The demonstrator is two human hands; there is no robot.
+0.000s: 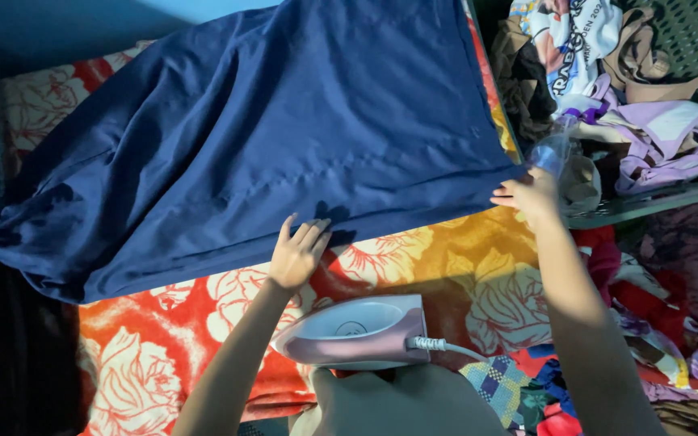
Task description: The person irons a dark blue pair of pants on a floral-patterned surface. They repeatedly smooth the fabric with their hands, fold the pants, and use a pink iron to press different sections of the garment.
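Note:
A large dark blue garment [284, 121] lies spread over a red, orange and white flowered cloth [414, 258]. My left hand [296, 252] rests flat with fingers apart on the garment's near edge. My right hand [531, 196] pinches the garment's right corner, close to a clear plastic spray bottle [559, 153]. A pink and white electric iron [357, 329] lies on the flowered cloth between my forearms, its white cord running off to the right. Neither hand touches the iron.
A green plastic basket [688, 48] at the upper right holds crumpled clothes in white, lilac and brown. More mixed clothes [664, 307] are heaped at the lower right. Dark fabric hangs along the left edge.

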